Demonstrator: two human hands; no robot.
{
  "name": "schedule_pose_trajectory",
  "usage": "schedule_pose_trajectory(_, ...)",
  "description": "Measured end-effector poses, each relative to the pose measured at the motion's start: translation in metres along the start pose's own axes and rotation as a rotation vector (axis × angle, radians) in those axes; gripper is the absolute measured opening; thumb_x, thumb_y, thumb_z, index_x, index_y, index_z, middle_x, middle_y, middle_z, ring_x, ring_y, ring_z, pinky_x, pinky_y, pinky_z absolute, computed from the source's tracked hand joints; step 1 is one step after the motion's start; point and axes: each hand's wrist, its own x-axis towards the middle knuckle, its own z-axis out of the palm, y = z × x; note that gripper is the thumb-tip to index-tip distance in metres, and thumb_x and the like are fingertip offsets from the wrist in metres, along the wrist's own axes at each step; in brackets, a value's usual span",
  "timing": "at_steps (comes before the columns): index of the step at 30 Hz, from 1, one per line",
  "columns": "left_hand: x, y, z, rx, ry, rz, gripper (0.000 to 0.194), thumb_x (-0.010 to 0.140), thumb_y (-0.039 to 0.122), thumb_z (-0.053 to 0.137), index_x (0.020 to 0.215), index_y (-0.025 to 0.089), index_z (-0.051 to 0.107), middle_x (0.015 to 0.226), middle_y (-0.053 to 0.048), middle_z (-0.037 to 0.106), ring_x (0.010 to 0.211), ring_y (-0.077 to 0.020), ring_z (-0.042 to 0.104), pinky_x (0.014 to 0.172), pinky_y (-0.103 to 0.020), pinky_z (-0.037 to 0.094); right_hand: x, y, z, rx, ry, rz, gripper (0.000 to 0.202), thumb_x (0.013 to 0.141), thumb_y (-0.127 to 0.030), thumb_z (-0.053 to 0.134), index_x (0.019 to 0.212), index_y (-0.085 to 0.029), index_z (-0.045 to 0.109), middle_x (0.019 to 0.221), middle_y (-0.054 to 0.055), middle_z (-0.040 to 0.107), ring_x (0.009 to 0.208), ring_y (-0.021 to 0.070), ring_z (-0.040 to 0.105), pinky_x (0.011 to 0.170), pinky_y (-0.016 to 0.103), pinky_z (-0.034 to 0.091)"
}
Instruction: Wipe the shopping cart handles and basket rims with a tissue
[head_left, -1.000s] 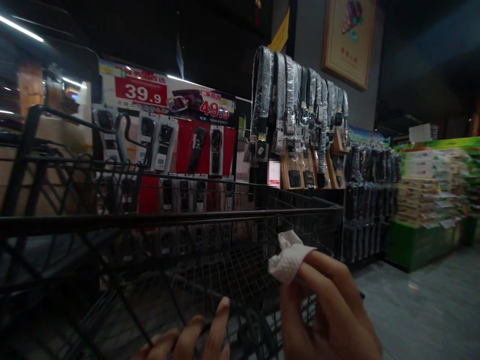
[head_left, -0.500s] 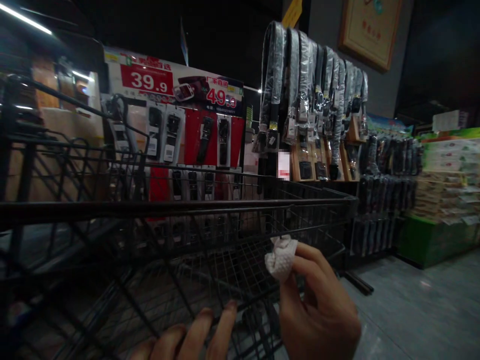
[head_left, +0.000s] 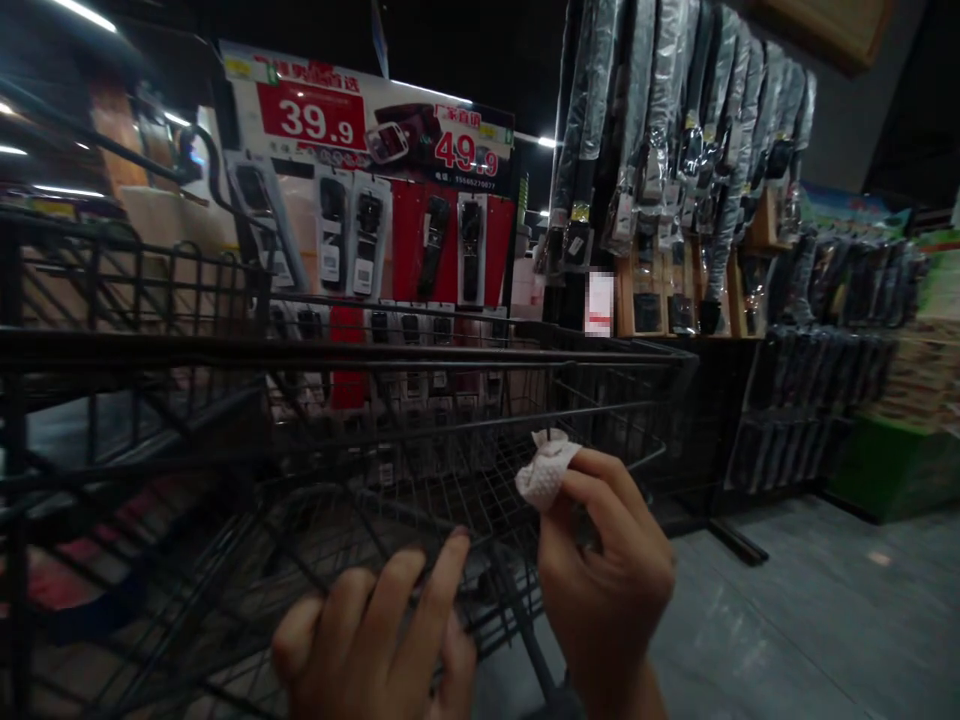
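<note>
A crumpled white tissue (head_left: 546,474) is pinched between the thumb and fingers of my right hand (head_left: 604,560), in front of the dark wire shopping cart (head_left: 480,360). To its left, at the bottom of the view, my left hand (head_left: 382,635) has its fingers apart and slightly bent, the index finger stretched up towards the tissue without touching it. Nothing shows in my left hand. Both hands are near the cart's wire side, and the cart's long rim runs across the view above them.
Behind the cart stands a rack of packaged belts (head_left: 367,235) under a price sign (head_left: 315,115). More belts in plastic (head_left: 667,110) hang at the upper right. A green display base (head_left: 892,465) stands at the far right on the grey floor (head_left: 795,610).
My left hand has risen further into view, and my right hand with the tissue sits slightly higher and more to the left. The view has shifted, with the belt racks appearing larger.
</note>
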Motion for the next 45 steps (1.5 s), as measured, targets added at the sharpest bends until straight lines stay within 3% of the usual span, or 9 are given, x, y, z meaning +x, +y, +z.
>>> schedule_pose_trajectory(8,0.007,-0.012,0.013,0.008,-0.067,0.007,0.034,0.082,0.018,0.052,0.114,0.017,0.062,0.088,-0.005,0.065,0.076,-0.0208,0.05,0.072,-0.04,0.03,-0.014,0.022,0.014,0.041,-0.112,0.048,0.025,0.083,0.001,0.05,0.081,-0.018,0.066,0.085,0.004,0.069,0.084,0.0156,0.066,0.076,0.03,0.056)
schedule_pose_trajectory(21,0.009,-0.017,0.032,0.076,-0.119,-0.014,0.038,0.081,0.019,0.053,0.119,0.019,0.058,0.094,-0.005,0.063,0.081,-0.0221,0.049,0.077,-0.042,0.031,-0.052,0.053,0.04,0.076,-0.021,0.002,0.025,0.084,0.002,0.051,0.087,-0.018,0.065,0.085,0.004,0.062,0.082,0.0143,0.062,0.073,0.027,0.054)
schedule_pose_trajectory(26,0.012,-0.017,0.04,0.076,-0.118,-0.025,0.037,0.081,0.018,0.053,0.118,0.018,0.059,0.093,-0.005,0.063,0.082,-0.0224,0.049,0.077,-0.041,0.031,-0.069,0.068,0.044,0.067,-0.11,0.075,0.026,0.079,0.003,0.05,0.084,-0.019,0.063,0.085,0.003,0.062,0.08,0.0146,0.062,0.072,0.027,0.053)
schedule_pose_trajectory(30,0.012,-0.019,0.046,0.103,-0.142,-0.019,0.041,0.079,0.018,0.055,0.12,0.018,0.058,0.096,-0.005,0.063,0.083,-0.0228,0.05,0.078,-0.041,0.032,-0.062,0.067,0.04,0.028,-0.233,0.209,0.025,0.074,0.005,0.05,0.074,-0.018,0.06,0.076,0.0,0.059,0.071,0.0131,0.06,0.066,0.025,0.05)
schedule_pose_trajectory(32,0.012,-0.02,0.048,0.114,-0.158,-0.02,0.043,0.078,0.017,0.055,0.121,0.018,0.058,0.097,-0.006,0.062,0.084,-0.023,0.049,0.078,-0.041,0.032,-0.053,0.062,0.037,0.004,-0.199,0.22,0.024,0.075,0.004,0.051,0.076,-0.018,0.061,0.077,0.0,0.059,0.071,0.0129,0.06,0.067,0.025,0.05)
schedule_pose_trajectory(37,0.01,-0.019,0.046,0.109,-0.175,-0.024,0.045,0.079,0.021,0.054,0.124,0.018,0.056,0.1,-0.008,0.06,0.086,-0.024,0.049,0.08,-0.042,0.033,-0.032,0.048,0.042,0.013,0.063,0.091,0.023,0.085,0.0,0.053,0.098,-0.016,0.063,0.091,0.004,0.063,0.087,0.014,0.061,0.079,0.027,0.051)
schedule_pose_trajectory(42,0.007,-0.018,0.039,0.114,-0.152,-0.019,0.042,0.081,0.02,0.053,0.123,0.019,0.056,0.099,-0.007,0.06,0.086,-0.0232,0.049,0.08,-0.043,0.033,-0.038,0.046,0.061,0.042,0.063,0.017,0.028,0.089,0.001,0.048,0.104,-0.016,0.063,0.1,0.008,0.061,0.095,0.0159,0.06,0.082,0.03,0.052)
schedule_pose_trajectory(45,0.005,-0.02,0.037,0.135,-0.124,0.017,0.04,0.081,0.019,0.054,0.122,0.02,0.056,0.097,-0.007,0.061,0.084,-0.0225,0.05,0.079,-0.043,0.034,-0.042,0.047,0.058,0.037,0.071,-0.001,0.029,0.088,0.002,0.047,0.104,-0.015,0.063,0.099,0.009,0.059,0.095,0.0167,0.06,0.08,0.031,0.053)
